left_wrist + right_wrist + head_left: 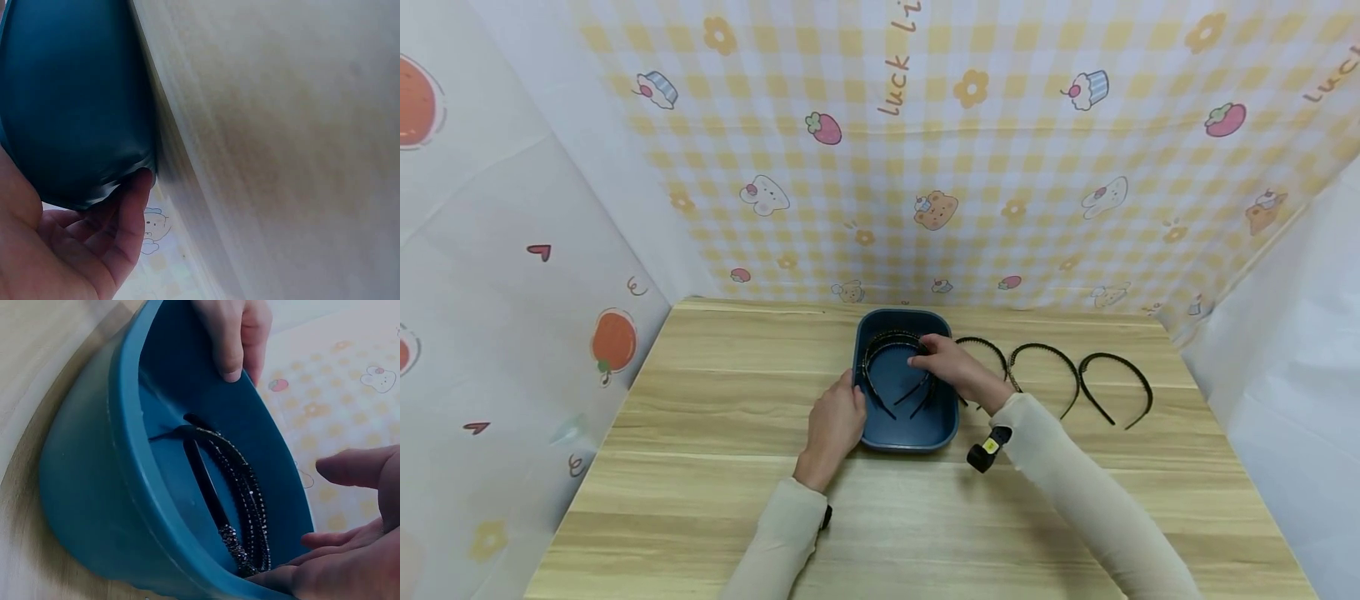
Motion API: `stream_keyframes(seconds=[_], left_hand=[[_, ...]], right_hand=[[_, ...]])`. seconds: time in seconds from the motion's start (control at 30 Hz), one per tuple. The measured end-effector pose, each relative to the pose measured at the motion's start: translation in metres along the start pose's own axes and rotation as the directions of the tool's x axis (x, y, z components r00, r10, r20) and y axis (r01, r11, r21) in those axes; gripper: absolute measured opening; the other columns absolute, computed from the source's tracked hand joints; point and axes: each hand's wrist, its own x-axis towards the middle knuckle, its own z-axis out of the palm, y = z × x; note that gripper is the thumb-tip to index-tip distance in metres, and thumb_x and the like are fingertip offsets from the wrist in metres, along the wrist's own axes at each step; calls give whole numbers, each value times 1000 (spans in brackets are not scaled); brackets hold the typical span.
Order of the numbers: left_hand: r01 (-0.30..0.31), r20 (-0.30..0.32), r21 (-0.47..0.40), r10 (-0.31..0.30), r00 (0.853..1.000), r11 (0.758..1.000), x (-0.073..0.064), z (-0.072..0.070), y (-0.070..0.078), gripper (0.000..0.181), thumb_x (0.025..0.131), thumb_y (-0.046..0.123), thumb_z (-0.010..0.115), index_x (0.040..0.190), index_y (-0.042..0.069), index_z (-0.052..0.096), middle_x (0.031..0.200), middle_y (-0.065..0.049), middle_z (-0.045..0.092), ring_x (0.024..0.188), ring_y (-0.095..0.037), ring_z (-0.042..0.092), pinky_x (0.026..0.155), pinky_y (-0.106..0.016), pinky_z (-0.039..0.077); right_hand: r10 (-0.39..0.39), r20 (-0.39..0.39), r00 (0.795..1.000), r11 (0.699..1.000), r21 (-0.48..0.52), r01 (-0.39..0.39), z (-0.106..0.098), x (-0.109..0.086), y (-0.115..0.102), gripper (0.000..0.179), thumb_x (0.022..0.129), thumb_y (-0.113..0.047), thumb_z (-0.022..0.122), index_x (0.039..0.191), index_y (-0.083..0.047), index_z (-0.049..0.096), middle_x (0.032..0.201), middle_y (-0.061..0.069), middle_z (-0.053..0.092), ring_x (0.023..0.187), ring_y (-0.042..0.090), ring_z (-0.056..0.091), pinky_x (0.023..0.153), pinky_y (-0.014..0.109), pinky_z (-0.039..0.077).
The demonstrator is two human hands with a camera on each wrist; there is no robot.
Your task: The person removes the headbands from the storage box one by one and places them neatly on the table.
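Observation:
A blue plastic basin stands on the wooden table. My left hand grips its left side, with the thumb over the rim and the fingers against the outside, as the left wrist view also shows. Inside the basin lie several dark headbands, some with glittering beads. Over the right rim reaches my right hand. In the right wrist view its thumb stands well apart from its extended fingers, which are close to the headbands; whether the fingertips touch them is hidden.
Right of the basin, three dark headbands lie in a row on the table: a toothed one partly behind the right hand, a middle one and a far right one. A patterned cloth hangs behind the table.

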Motion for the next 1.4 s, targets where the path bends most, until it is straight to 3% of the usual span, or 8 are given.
stream_keyframes(seconds=[0.17,0.33,0.43,0.6,0.8,1.03,1.4], left_hand=[[-4,0,-1,4,1000,1000,0,1,0,42,101,17,50,138,-3,54,120,-20,68,92,-38,70,70,-49,57],[-22,-12,-14,22,1000,1000,0,0,-1,38,101,15,50,135,-1,57,108,-19,71,79,-35,70,57,-45,54],[-20,-12,-16,20,1000,1000,1,0,-2,39,101,14,50,136,-1,56,110,-19,71,78,-35,70,56,-44,53],[-12,-1,-14,12,1000,1000,1,-1,-2,42,101,16,49,139,-3,54,121,-20,68,85,-37,70,60,-47,55],[-15,-6,-15,15,1000,1000,0,-1,-1,40,101,16,49,137,-1,55,115,-19,70,78,-35,70,54,-44,53],[-10,2,-20,10,1000,1000,0,-1,0,41,101,15,49,139,-1,54,117,-19,69,79,-35,70,57,-45,54],[0,7,-20,0,1000,1000,0,-1,-1,41,101,16,50,138,0,55,118,-19,69,82,-35,70,57,-45,54]], right_hand=[[0,3,1000,1000,-8,0,2,0,2,65,100,-22,57,154,0,26,161,22,23,148,39,22,117,53,26],[-41,-2,999,999,29,41,1,-3,3,64,101,-17,56,154,2,25,161,22,23,147,39,26,115,52,30],[-64,-24,998,997,49,65,1,-4,1,62,100,-15,56,153,2,28,160,22,25,145,38,30,113,50,35],[-72,-93,993,996,44,76,1,-2,1,58,100,-14,57,151,3,33,156,23,32,143,37,35,110,47,40],[-41,-152,988,996,74,53,2,0,-1,51,101,-12,56,146,5,41,144,25,47,128,36,53,106,44,45],[-39,-172,984,996,72,53,2,0,0,42,100,-11,58,137,7,51,133,24,57,120,37,60,102,46,47],[-110,-238,965,992,-82,93,8,7,8,44,93,-13,69,132,5,57,121,24,63,95,33,70,83,41,57]])
